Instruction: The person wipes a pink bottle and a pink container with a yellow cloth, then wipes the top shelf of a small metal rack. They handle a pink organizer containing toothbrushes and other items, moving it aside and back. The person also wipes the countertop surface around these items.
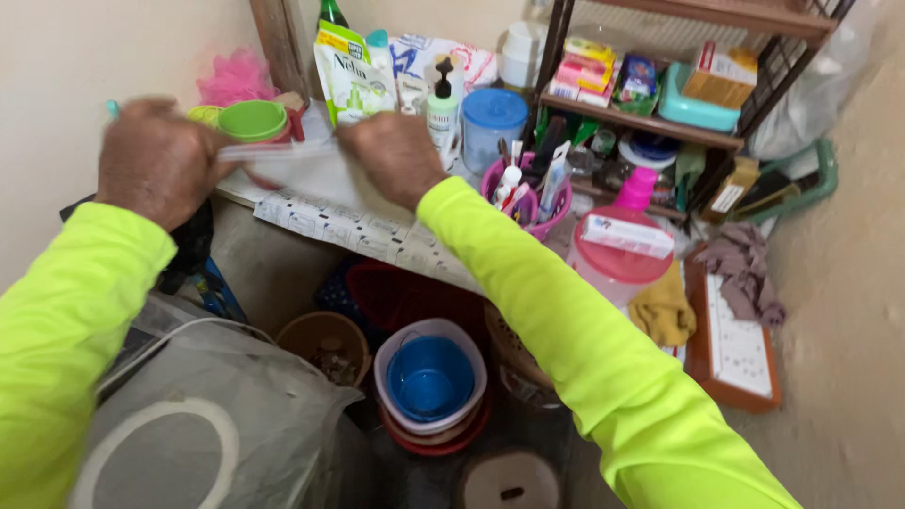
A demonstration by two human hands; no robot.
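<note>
I stand in a cramped corner with pale walls; a cluttered counter (320,179) runs along the back and serves as the reference for all positions. Right of the counter stands a dark metal rack (650,123) loaded with boxes and a teal tub. Below the counter sits a plastic-covered appliance (217,415); beside that, under the counter edge, are 2 nested buckets, white outside and blue (429,377) inside. At the counter's right end is a pink tub (617,264) with a flat box on its lid. On the counter rear stands a blue-lidded jar (492,118) and, at its left end, a green bowl (253,120). Above the counter, my left hand (156,160) and right hand (396,155) are apart, each closed on one end of a clear plastic bag (283,151) stretched between them. Both sleeves are neon yellow.
</note>
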